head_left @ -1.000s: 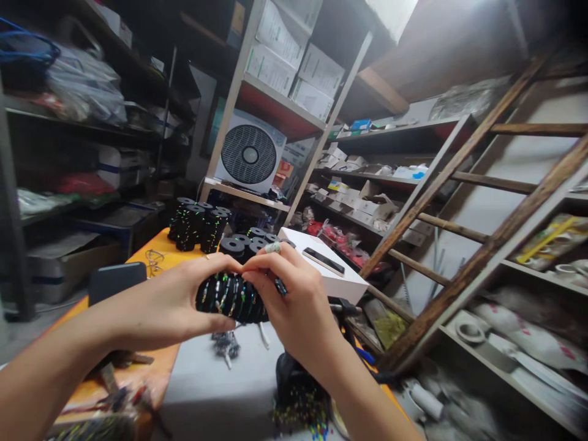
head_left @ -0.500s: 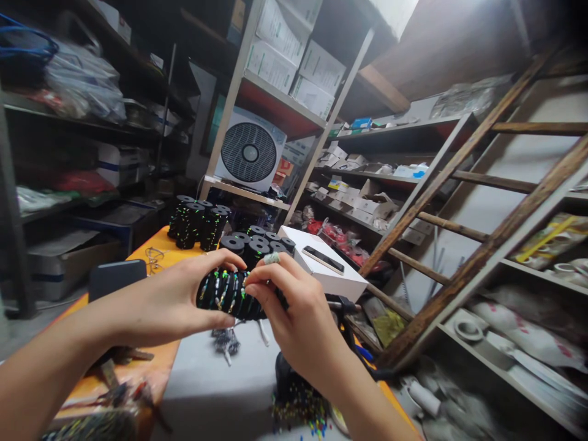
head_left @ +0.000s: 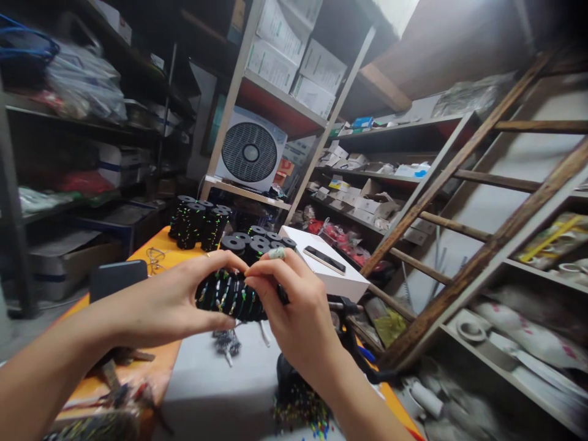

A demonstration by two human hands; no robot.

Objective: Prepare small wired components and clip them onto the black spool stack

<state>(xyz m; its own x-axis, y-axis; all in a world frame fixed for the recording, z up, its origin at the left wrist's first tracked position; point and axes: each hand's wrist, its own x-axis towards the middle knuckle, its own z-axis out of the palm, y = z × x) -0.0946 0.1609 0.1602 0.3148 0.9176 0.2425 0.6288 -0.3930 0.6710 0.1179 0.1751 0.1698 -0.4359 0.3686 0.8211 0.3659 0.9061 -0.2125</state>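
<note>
A black spool (head_left: 229, 296), wound with dark cord flecked in green and white, was held lying on its side between two bare hands, above a grey sheet (head_left: 215, 386) spread on an orange table (head_left: 151, 245). The left hand (head_left: 172, 303) was closed around the spool's left end, thumb below and fingers curled over the top. The right hand (head_left: 294, 306) was closed on the spool's right end, its fingertips pinched against the top edge, a pale ring (head_left: 277, 252) worn on one finger.

Just beyond the hands, stacks of similar black spools (head_left: 197, 225) were stood upright on the table, with a lower cluster (head_left: 257, 240) beside them. To their right, a white box (head_left: 331, 275) was seen with a dark phone (head_left: 324, 260) laid flat on its lid. A dark flat object (head_left: 117, 278) was lying on the table near the left wrist. Below the spool, a small dark tangle of parts (head_left: 226, 343) was resting on the grey sheet.

A white box fan (head_left: 250, 153) was set on a metal shelf behind the table. A wooden ladder (head_left: 482, 202) was leaned against shelves at the right.
</note>
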